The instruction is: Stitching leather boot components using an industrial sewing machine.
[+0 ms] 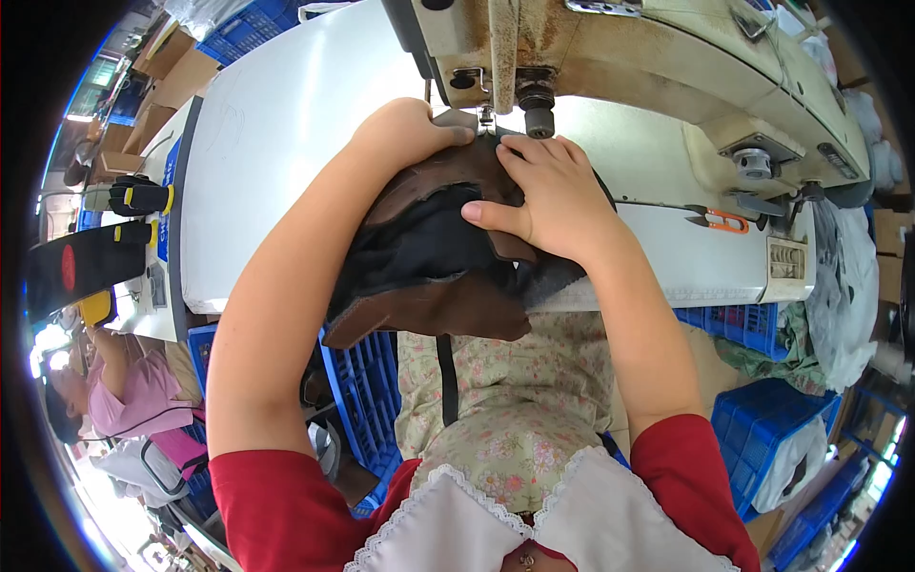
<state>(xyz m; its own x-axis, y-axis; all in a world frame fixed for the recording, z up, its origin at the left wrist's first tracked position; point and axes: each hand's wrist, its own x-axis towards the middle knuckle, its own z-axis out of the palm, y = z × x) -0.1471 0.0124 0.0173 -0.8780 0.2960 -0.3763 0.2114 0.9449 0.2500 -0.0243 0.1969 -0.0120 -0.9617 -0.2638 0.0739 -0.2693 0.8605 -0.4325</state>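
A brown and black fabric piece (448, 305) lies bunched over the front edge of the sewing table, its far edge at the presser foot (486, 121) of a sewing machine (629, 57). On its far left edge, my left hand (405, 133) is closed, the thumb lying on top toward the foot and the other fingers mostly hidden. My right hand (558, 195) rests flat on the fabric just right of the foot, fingers stretched forward and thumb spread to the left. Part of the cloth under both hands is hidden.
Orange-handled thread snips (729, 221) lie on the white table (267, 162) to the right. Blue crates (762, 429) stand below at the right, and another blue crate (367, 400) is beside my lap. At the far left a person in pink (143, 391) sits by another table.
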